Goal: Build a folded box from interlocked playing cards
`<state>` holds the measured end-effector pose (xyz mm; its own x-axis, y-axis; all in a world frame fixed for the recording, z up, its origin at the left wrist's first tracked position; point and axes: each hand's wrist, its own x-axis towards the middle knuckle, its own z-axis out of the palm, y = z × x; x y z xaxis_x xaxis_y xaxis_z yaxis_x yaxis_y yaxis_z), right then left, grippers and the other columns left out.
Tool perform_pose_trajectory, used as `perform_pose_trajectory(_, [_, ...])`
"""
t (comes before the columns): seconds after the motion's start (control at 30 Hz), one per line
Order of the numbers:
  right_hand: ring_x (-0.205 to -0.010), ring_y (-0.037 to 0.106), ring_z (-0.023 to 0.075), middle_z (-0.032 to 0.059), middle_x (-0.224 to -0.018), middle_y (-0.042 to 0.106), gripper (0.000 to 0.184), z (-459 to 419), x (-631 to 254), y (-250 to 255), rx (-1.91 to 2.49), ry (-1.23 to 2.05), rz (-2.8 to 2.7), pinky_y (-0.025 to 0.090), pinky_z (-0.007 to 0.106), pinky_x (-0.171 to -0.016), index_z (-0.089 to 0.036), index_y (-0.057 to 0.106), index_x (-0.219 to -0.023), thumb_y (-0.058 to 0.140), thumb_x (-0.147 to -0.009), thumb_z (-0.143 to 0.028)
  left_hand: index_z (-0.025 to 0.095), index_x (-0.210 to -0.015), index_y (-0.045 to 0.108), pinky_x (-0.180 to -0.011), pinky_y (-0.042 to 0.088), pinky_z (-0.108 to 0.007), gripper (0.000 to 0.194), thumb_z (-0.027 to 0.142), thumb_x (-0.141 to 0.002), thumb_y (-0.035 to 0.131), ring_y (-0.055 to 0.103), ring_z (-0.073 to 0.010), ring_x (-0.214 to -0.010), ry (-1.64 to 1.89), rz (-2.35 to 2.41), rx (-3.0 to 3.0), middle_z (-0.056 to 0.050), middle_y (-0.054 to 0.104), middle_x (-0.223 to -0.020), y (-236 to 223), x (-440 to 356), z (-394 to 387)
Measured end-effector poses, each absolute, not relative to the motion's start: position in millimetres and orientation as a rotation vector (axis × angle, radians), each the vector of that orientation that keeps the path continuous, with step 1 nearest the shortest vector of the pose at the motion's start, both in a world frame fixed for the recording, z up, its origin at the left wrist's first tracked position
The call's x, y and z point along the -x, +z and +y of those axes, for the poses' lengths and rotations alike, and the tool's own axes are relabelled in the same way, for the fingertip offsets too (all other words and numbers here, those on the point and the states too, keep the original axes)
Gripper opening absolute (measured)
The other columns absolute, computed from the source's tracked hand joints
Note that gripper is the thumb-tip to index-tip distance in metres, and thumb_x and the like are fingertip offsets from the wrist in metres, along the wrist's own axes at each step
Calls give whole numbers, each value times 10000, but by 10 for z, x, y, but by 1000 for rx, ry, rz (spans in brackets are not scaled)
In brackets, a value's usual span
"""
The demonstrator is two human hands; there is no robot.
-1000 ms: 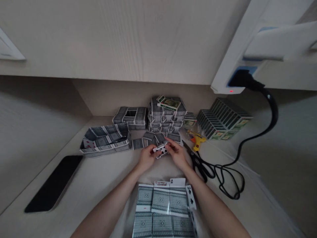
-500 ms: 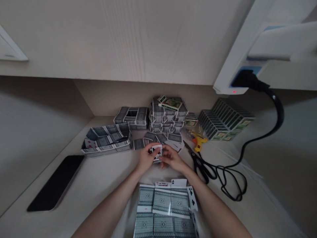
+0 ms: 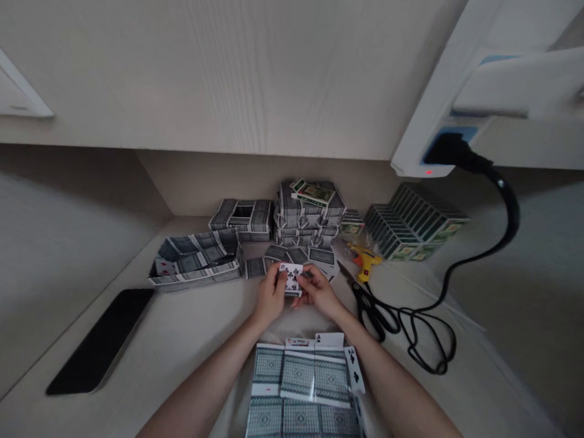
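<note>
Holding a card [image 3: 292,275] up between both hands seems to be the step in hand, its club face toward the wearer. The left hand [image 3: 269,299] is closed on its left side, thumb laid on the face; the right hand [image 3: 320,297] pinches the right edge, thumb near the pips. How the fingers meet behind it is hidden. A patterned strip [image 3: 292,294] shows along the lower edge (whether a folded flap or a second card, I cannot tell).

The card is in the air, just this side of some loose cards [image 3: 322,255] on the table [image 3: 182,340]. Beyond them stand a pile [image 3: 310,220] built of cards, with a small pack [image 3: 314,194] on top, and a box [image 3: 260,219] with an opening. An open tray [image 3: 196,281] of cards is to the left, a phone [image 3: 100,344] nearer. To the right lie a yellow glue gun [image 3: 365,261] and scissors [image 3: 374,313], with rows of packs [image 3: 410,228] behind. A patterned panel [image 3: 298,374] lies between the forearms.

As I judge it, any next move with the card calls for a light, even pinch, with the thumbs close to the edges; pressing harder on one side could bend or skew it.
</note>
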<state>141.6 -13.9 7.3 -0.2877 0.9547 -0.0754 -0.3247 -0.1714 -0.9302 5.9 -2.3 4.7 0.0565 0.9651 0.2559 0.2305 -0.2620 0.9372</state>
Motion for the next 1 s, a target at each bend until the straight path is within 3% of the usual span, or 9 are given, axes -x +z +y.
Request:
perform_pose_trajectory(0.37, [-371,541,149,-94,-504,541,380,-142,-1367,36,894,1645,-1067,432,271,-380,-271,323,-974,523,-730,-484,196,-945,496,-474,380,-195,224,335,-823,370,476,-97,-516,1236,1174,-1466,32,523,-652,6,-61,-2])
perform_pose_trajectory(0.63, [-346,523,145,-99,-486,533,348,-145,-1371,61,886,1637,-1073,404,259,-351,-267,320,-890,513,-725,-504,191,-899,470,-352,324,-166,258,420,-817,385,419,-71,-390,1216,1093,-1355,56,469,-555,-12,-94,-4])
perform_pose_trajectory(1.0, [-337,532,156,-94,-441,544,276,-170,-1374,52,842,1672,-1065,396,244,-339,-259,327,-842,502,-738,-445,199,-783,469,-381,333,-183,126,298,-769,393,456,-91,-417,1213,1075,-1304,56,479,-540,4,-82,7])
